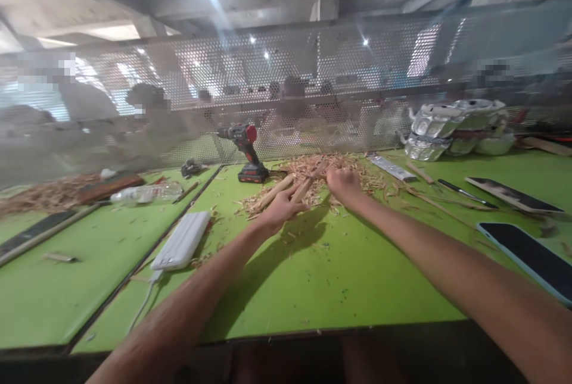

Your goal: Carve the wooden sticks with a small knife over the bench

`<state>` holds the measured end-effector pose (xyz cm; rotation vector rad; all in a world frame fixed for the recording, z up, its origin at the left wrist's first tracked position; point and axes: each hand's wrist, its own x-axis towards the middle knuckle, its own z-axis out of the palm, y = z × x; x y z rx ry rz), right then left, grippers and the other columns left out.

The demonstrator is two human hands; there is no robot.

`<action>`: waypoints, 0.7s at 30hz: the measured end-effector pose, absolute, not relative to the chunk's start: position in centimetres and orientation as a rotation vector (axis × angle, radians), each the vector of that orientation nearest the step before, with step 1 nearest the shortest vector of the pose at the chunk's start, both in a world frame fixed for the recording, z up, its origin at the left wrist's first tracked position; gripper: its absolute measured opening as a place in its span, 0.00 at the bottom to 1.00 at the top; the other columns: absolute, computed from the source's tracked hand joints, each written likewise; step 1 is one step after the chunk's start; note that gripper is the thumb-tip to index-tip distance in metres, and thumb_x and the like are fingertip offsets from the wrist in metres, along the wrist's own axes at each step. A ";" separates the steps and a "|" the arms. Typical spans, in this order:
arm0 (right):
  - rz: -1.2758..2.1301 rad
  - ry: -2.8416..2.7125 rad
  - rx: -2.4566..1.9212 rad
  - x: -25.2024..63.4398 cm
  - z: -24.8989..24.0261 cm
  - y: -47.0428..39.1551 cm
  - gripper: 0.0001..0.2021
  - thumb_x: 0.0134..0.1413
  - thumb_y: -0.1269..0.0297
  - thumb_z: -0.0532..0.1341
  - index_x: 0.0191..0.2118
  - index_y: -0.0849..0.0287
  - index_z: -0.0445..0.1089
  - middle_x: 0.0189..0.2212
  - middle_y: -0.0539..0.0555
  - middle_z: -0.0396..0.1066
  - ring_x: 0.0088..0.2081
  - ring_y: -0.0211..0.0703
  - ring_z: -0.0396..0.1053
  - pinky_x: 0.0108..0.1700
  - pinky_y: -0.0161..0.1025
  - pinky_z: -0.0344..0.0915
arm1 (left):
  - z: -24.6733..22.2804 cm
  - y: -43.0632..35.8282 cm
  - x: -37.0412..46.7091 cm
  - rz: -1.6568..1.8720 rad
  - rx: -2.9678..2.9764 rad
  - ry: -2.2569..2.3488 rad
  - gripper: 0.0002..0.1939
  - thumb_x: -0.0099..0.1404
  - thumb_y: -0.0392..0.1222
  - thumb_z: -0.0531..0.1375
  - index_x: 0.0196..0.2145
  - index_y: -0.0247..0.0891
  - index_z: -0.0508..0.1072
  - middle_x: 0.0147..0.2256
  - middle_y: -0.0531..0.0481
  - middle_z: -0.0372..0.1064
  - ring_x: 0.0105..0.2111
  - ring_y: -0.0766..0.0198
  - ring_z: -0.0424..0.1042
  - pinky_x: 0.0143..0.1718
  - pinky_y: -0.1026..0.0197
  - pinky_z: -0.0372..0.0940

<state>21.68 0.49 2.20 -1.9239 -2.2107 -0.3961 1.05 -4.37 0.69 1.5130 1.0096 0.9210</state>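
My left hand (282, 210) is wrapped round the near end of a pale wooden stick (302, 189), which slants up and away over a heap of wood shavings (348, 165). Closed into a fist, my right hand (343, 184) is just right of the stick's far part. What its fingers grip is too small and blurred to make out. A second wooden piece (274, 192) lies on the shavings, left of the held stick and beyond my left hand.
Behind the shavings stands a cordless drill (248, 152). A white power bank (182, 241) with a cable and a plastic bottle (146, 193) are left. At right lie a phone (527, 256), a pen (467, 192), a dark flat board (513, 194) and foil-like silver pots (456, 128). A mesh screen (286, 74) rises behind.
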 end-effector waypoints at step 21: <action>-0.575 -2.266 -1.957 23.6 4.7 5.2 0.23 0.80 0.66 0.45 0.56 0.75 0.74 0.45 0.77 0.79 0.47 0.51 0.76 0.43 0.41 0.55 | 1.9 -4.5 1.6 0.865 1.351 0.896 0.34 0.61 0.30 0.68 0.64 0.37 0.66 0.27 0.60 0.57 0.19 0.74 0.51 0.20 0.66 0.46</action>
